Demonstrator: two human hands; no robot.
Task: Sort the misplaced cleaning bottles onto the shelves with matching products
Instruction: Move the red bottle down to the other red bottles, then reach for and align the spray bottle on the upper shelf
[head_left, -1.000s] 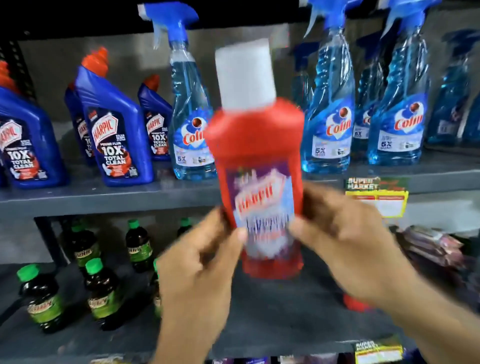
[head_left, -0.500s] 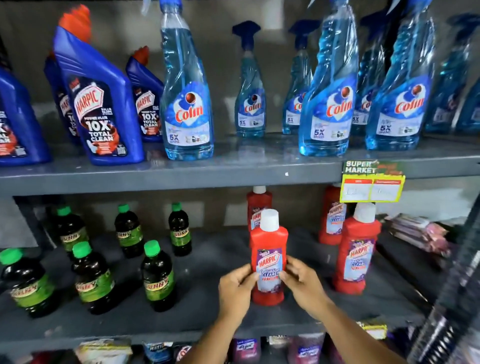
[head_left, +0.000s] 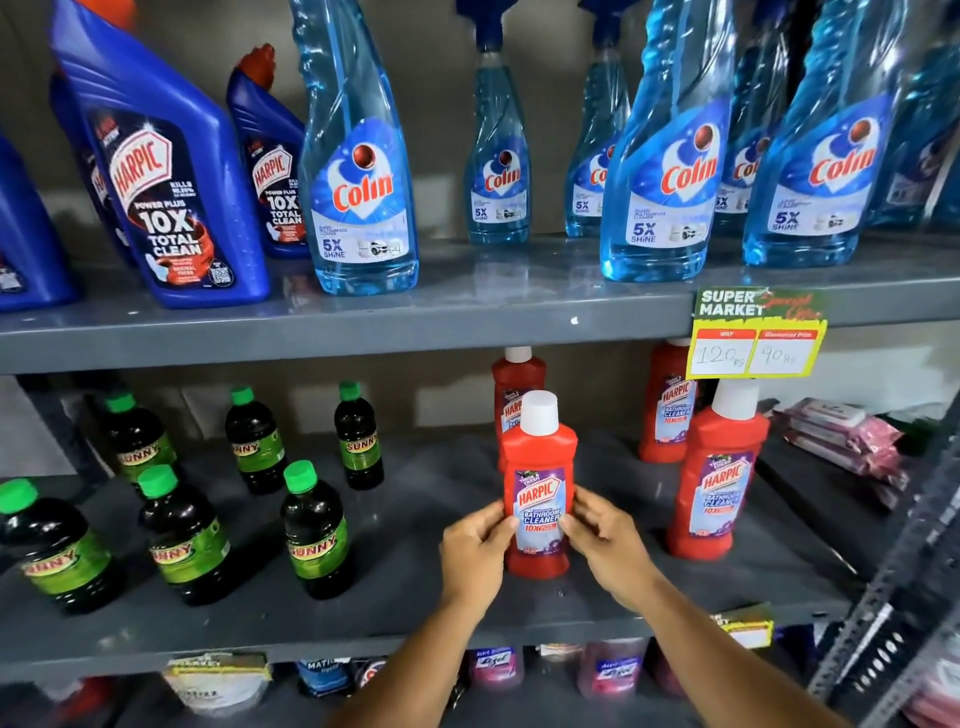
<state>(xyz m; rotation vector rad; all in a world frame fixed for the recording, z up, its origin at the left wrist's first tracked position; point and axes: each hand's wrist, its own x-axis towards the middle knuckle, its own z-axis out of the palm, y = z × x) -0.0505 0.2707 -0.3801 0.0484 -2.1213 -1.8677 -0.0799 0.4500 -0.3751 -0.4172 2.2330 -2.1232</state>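
Red bottle (head_left: 539, 488) of bathroom cleaner, white-capped, is held upright on the lower shelf (head_left: 395, 618), a little in from its front edge and just in front of a matching red bottle (head_left: 511, 387) at the back. It is pinched at label height from both sides: the left hand (head_left: 474, 556) and the right hand (head_left: 610, 551) are each closed lightly round its flanks, thumbs on the label front. The plastic looks stiff and smooth, probably full and moderately heavy, so the flat waist seems the surest place to be gripped; the narrow cap would give less control. Its label reads "HARPIC BATHROOM CLEANER 10X". Two more such bottles (head_left: 711, 488) are seen toward the right end of the shelf, and dark green-capped bottles (head_left: 317, 535) marked "SUNNY" toward the left. On the upper shelf (head_left: 467, 322), blue bottles (head_left: 171, 197) read "HARPIC POWER PLUS 10X TOTAL CLEAN" and spray bottles (head_left: 363, 171) read "Colin 5X SHINE". A price tag (head_left: 756, 332) at that shelf's front edge reads "SUPER MARKET", 120 and 90.
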